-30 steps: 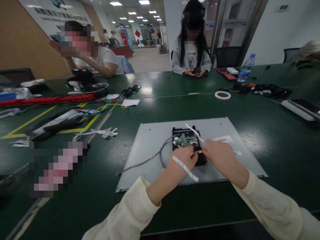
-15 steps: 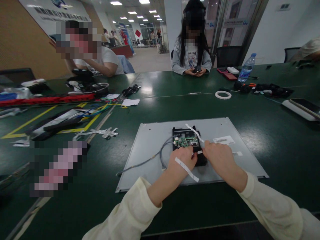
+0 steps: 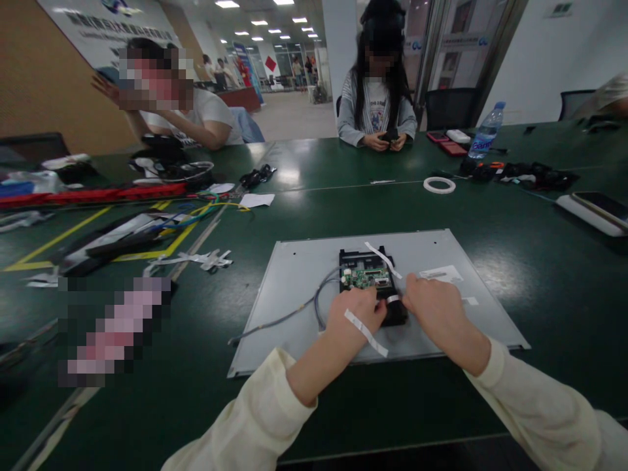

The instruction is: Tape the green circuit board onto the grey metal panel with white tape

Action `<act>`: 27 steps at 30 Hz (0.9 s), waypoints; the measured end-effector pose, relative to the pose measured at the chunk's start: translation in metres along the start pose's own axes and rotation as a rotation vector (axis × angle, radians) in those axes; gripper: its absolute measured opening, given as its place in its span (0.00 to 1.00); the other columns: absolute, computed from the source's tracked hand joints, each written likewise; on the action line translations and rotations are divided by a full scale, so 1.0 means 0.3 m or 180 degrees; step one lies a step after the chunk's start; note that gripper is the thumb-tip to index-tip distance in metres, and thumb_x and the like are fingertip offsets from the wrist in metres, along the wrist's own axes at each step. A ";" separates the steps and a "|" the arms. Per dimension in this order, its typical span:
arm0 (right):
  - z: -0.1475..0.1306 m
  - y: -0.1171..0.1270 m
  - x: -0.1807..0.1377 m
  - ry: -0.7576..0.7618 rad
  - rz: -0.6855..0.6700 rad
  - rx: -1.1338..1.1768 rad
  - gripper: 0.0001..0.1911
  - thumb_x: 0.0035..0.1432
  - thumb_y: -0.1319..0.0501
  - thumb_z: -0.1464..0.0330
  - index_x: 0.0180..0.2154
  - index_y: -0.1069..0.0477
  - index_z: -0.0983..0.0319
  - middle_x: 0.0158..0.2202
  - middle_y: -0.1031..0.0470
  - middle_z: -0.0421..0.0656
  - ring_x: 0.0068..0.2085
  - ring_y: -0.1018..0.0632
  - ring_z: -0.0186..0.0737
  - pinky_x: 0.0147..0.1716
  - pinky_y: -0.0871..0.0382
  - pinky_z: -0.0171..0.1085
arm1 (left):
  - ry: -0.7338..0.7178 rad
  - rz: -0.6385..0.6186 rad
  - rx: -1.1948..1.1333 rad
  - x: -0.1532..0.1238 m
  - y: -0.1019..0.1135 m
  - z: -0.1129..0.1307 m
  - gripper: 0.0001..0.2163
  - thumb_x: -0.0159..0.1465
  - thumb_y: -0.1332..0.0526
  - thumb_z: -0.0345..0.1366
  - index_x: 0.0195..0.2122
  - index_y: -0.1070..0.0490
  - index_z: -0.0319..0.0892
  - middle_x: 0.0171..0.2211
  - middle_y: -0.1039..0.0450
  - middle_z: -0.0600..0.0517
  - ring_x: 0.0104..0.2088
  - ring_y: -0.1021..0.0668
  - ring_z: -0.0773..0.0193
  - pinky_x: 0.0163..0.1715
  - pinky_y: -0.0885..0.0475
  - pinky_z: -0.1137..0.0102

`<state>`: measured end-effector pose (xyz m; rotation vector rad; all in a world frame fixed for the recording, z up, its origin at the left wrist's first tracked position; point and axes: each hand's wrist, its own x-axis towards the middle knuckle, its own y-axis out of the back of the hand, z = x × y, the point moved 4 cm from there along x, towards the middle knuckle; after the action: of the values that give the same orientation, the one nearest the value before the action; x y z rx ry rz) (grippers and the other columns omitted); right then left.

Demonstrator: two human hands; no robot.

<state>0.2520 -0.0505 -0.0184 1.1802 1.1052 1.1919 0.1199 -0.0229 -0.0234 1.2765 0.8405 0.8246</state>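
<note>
A black plastic housing (image 3: 396, 318) with a green circuit board (image 3: 364, 279) lies on a grey metal panel (image 3: 284, 275). My left hand (image 3: 356, 313) rests over the housing's lower left part, fingers curled; what they pinch is hidden. A strip of white tape (image 3: 366, 332) sticks to the back of that hand. My right hand (image 3: 434, 302) is closed at the housing's right edge, its fingertips mostly hidden. Between the hands, a short piece of white tape (image 3: 393, 299) lies across the housing. Another white strip (image 3: 383, 260) runs slantwise over its upper right. Grey cables (image 3: 289, 315) lead left from the board.
A tape roll (image 3: 439, 185) lies beyond the panel, and a water bottle (image 3: 485, 133) stands farther right. Crumpled tape (image 3: 209, 260), a blurred-out flat object (image 3: 118, 330) and a black-and-silver bundle (image 3: 112, 242) lie left. Two people sit across the green table (image 3: 318, 216).
My right hand has shifted slightly right and down, away from the slanted strip's end. The short tape on the housing shows more plainly. My left hand has hardly moved.
</note>
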 end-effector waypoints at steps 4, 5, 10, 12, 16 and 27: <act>0.013 0.012 -0.002 0.0036 -0.0044 -0.0011 0.07 0.60 0.45 0.69 0.35 0.32 0.66 0.28 0.25 0.52 0.33 0.21 0.47 0.28 0.35 0.36 | -0.0032 -0.0001 0.0070 -0.001 0.004 -0.009 0.14 0.62 0.49 0.41 0.32 0.26 0.40 0.26 0.25 0.44 0.30 0.22 0.53 0.29 0.30 0.63; 0.017 0.014 -0.001 0.0029 -0.0054 -0.0012 0.06 0.59 0.45 0.70 0.35 0.32 0.66 0.28 0.25 0.51 0.33 0.21 0.47 0.28 0.35 0.36 | -0.0033 0.0002 0.0088 -0.001 0.005 -0.013 0.15 0.62 0.49 0.41 0.32 0.26 0.40 0.26 0.25 0.44 0.30 0.22 0.53 0.28 0.30 0.64; 0.037 0.017 0.004 -0.0086 -0.0196 -0.0063 0.06 0.59 0.47 0.73 0.35 0.32 0.65 0.29 0.24 0.50 0.33 0.21 0.48 0.26 0.37 0.37 | -0.0022 0.0033 0.0189 -0.004 0.015 -0.031 0.13 0.61 0.49 0.39 0.29 0.27 0.41 0.25 0.25 0.45 0.30 0.21 0.52 0.27 0.31 0.64; 0.046 0.019 0.006 -0.0119 -0.0231 -0.0090 0.07 0.59 0.48 0.74 0.35 0.32 0.65 0.29 0.24 0.50 0.33 0.21 0.48 0.25 0.39 0.37 | -0.0028 0.0018 0.0220 -0.006 0.020 -0.038 0.13 0.61 0.50 0.38 0.29 0.27 0.41 0.26 0.25 0.45 0.30 0.21 0.52 0.27 0.31 0.64; 0.067 0.037 0.018 -0.0132 -0.0055 -0.0096 0.07 0.60 0.48 0.71 0.34 0.33 0.64 0.28 0.25 0.48 0.31 0.22 0.48 0.23 0.45 0.35 | -0.0106 0.0012 0.0238 -0.008 0.024 -0.042 0.13 0.61 0.51 0.35 0.29 0.27 0.41 0.26 0.25 0.44 0.31 0.21 0.51 0.27 0.31 0.63; -0.086 0.077 -0.060 0.1612 0.1043 0.2053 0.07 0.63 0.49 0.66 0.36 0.36 0.61 0.29 0.30 0.38 0.30 0.29 0.33 0.29 0.42 0.33 | -0.0144 0.0100 -0.0329 0.000 0.043 -0.058 0.08 0.59 0.45 0.35 0.29 0.27 0.41 0.27 0.25 0.47 0.30 0.23 0.57 0.29 0.34 0.67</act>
<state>0.2233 -0.0665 0.0025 1.6397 1.8199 1.4886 0.1039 -0.0136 -0.0124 1.2153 0.7342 0.8504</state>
